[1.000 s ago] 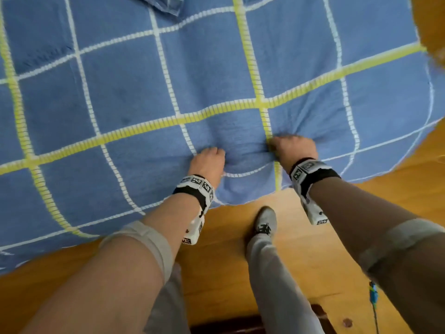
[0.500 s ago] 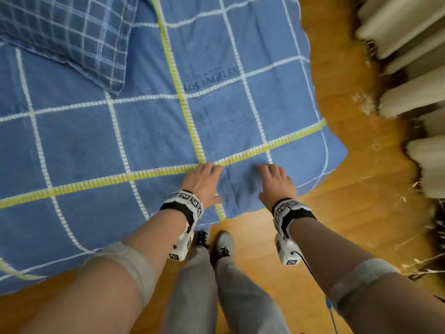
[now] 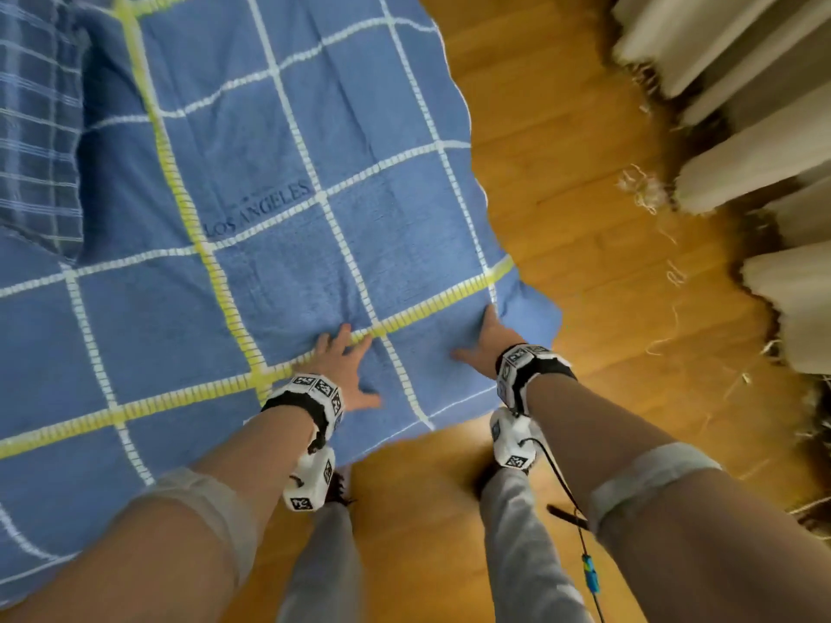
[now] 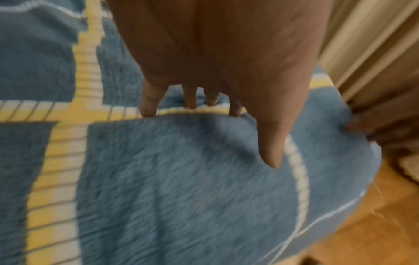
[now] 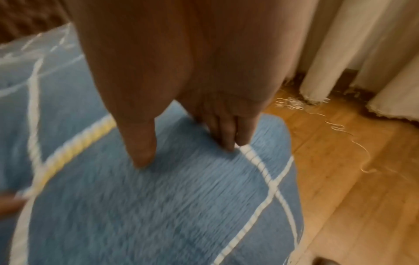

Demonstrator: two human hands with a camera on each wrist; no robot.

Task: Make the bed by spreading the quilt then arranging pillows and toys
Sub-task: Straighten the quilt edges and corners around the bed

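Observation:
A blue quilt (image 3: 279, 141) with white and yellow grid lines and the words LOS ANGELES covers the bed. My left hand (image 3: 341, 366) lies flat on it near the bed's corner, fingers spread across a yellow stripe (image 4: 75, 113). My right hand (image 3: 483, 346) presses flat on the quilt (image 5: 158, 206) close to its right edge, fingers straight and together, thumb out to the left. A dark blue plaid pillow (image 3: 36, 128) lies at the upper left on the quilt. No toys are in view.
Wooden floor (image 3: 584, 218) runs along the right and the near side of the bed. Beige curtains (image 3: 742, 105) with frayed hems hang at the right. My legs in grey trousers (image 3: 517, 555) stand at the bed's corner. A thin cable (image 3: 584, 555) dangles from my right wrist.
Both hands let go of the bunched quilt, opened flat and slid to the right toward the bed's corner. My view swung right, so the pillow, floor and curtains came in.

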